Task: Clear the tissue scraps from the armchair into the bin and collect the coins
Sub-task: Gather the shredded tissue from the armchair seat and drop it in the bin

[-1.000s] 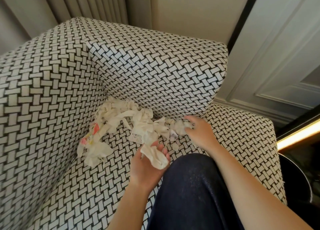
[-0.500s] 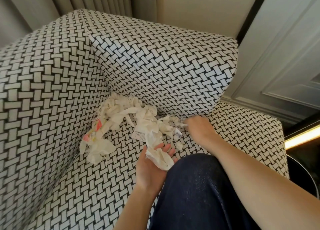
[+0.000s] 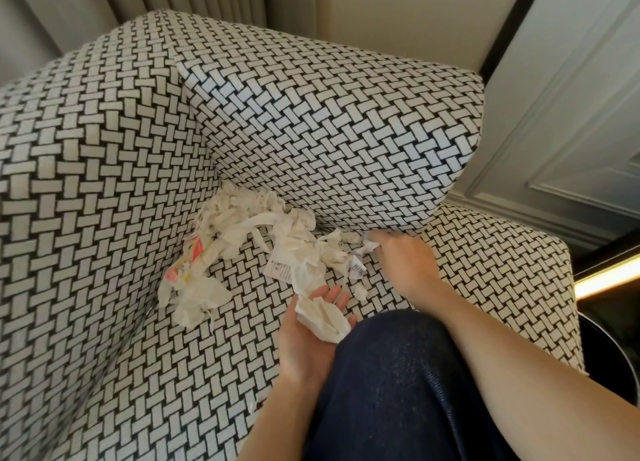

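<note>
- The left hand (image 3: 308, 336) lies palm up over the seat, fingers loosely straight - a crumpled tissue wad (image 3: 323, 318) rests across it.
- The right hand (image 3: 405, 263) reaches to the crease where the seat meets the upright cushion, fingertips pinching 1 small tissue scrap (image 3: 367, 246).
- Loose tissue scraps (image 3: 256, 218) sprawl over the armchair (image 3: 104, 155) seat into its corner, mixed with a printed label (image 3: 280, 270), a barcode tag (image 3: 358, 268) and an orange wrapper (image 3: 190, 258).
- A dark-trousered knee (image 3: 398, 374) sits over the seat's near edge.
</note>
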